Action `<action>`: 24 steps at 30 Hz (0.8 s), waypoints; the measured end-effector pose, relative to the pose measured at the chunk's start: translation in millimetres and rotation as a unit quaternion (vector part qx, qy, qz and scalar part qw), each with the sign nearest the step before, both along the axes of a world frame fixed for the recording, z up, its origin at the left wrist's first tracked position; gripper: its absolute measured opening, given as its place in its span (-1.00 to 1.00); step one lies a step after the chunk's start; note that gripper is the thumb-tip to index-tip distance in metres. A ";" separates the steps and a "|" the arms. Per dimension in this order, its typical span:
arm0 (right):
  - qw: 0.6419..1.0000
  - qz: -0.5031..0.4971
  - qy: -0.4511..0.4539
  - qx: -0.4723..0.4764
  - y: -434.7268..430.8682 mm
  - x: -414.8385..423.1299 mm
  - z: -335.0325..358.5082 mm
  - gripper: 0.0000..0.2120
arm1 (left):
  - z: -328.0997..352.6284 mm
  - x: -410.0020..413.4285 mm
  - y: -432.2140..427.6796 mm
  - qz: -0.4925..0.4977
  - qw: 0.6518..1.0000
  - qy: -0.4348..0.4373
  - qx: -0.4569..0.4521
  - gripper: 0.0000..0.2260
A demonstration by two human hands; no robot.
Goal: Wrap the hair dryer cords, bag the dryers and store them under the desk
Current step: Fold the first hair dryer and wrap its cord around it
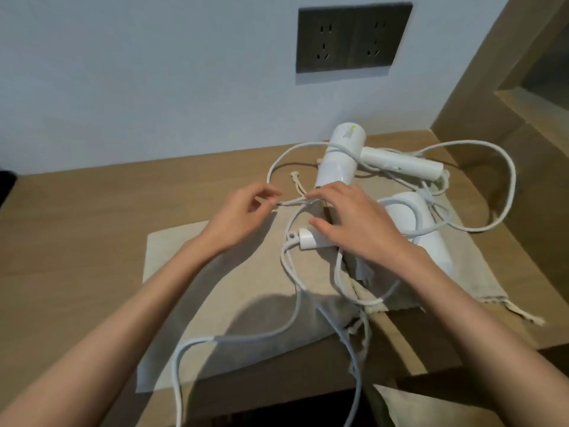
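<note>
Two white hair dryers lie on the wooden desk (92,241). One dryer (341,155) sits at the back near the wall, its handle pointing right. The other dryer (431,229) lies to the right, partly under my right arm, on a beige cloth bag (474,266). A second beige bag (221,288) lies flat under my hands. Loose white cords (505,167) loop over both bags and hang off the front edge. My left hand (243,217) pinches a thin cord end or drawstring. My right hand (354,220) pinches the same strand and rests above a white plug (311,241).
A dark double wall socket (351,38) is set in the white wall behind the desk. A wooden side panel (492,97) rises at the right. The desk's front edge runs under my forearms, with dark space below it.
</note>
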State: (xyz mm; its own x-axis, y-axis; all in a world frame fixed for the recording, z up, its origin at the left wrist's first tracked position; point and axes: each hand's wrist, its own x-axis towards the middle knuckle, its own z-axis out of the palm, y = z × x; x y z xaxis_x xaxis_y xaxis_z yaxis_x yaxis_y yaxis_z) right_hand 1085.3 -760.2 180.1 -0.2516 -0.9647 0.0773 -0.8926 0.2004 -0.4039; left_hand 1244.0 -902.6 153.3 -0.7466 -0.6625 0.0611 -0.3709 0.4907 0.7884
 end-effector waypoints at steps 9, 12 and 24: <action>0.983 0.002 0.177 0.051 8.7 15.3 -35.2 -0.50 | -46.7 -4.8 15.4 -0.018 0.990 0.133 0.046 -0.85; 0.965 -0.045 0.256 0.025 14.3 29.7 -46.8 -0.59 | -50.8 3.7 18.0 -0.007 0.987 0.152 0.052 -0.84; 0.890 -0.040 0.447 -0.080 58.1 78.2 -51.7 -0.74 | -32.7 106.6 64.0 0.020 0.986 0.114 -0.116 -0.82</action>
